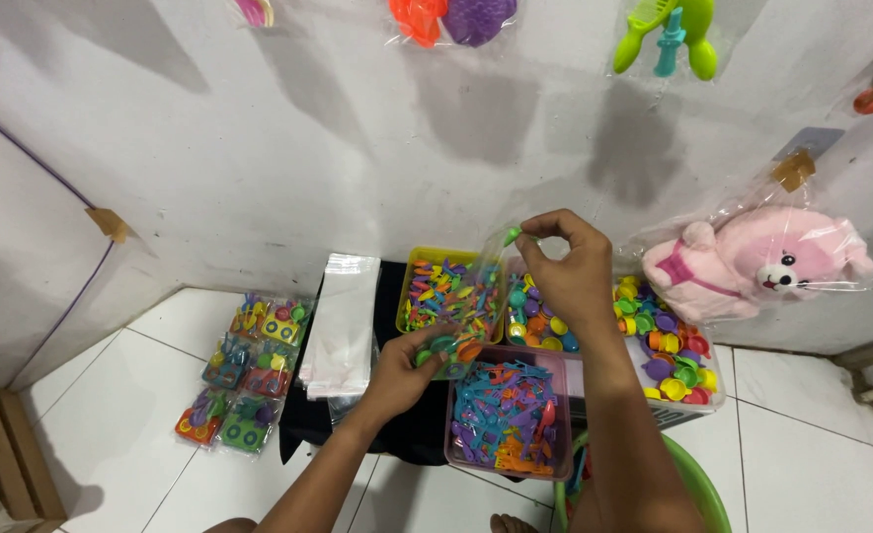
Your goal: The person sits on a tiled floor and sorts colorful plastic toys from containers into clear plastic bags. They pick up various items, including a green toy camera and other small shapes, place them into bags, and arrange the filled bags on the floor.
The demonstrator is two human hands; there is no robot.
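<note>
So here's where I'm at. The white tiled floor (812, 415) is basically my workbench. The biggest thing in view is the pink plush bear in its clear wrap (762, 262), leaning on the wall to my right, not part of what I'm doing. Then the bins: a clear tub of round caps and little cups (669, 360), a pink tray of blue and orange cutlery bits (506, 410) right in front of me, and a yellow tray of mixed small pieces (441, 291) behind it. The stack of empty clear bags (343, 321) sits to the left on a black cloth, and left of that are the finished packs (244, 370) — I count around seven or eight lying there, so a decent chunk is done.

The current one is a clear bag (476, 301) held up between my hands over the trays. My left hand (407, 370) is closed around its bottom end, where a few coloured pieces have collected. My right hand (570, 266) is pinched tight on a small green piece (512, 235) at the bag's mouth — not yet dropped in. Bag's partly filled, unsealed, and plenty of empties remain.
</note>
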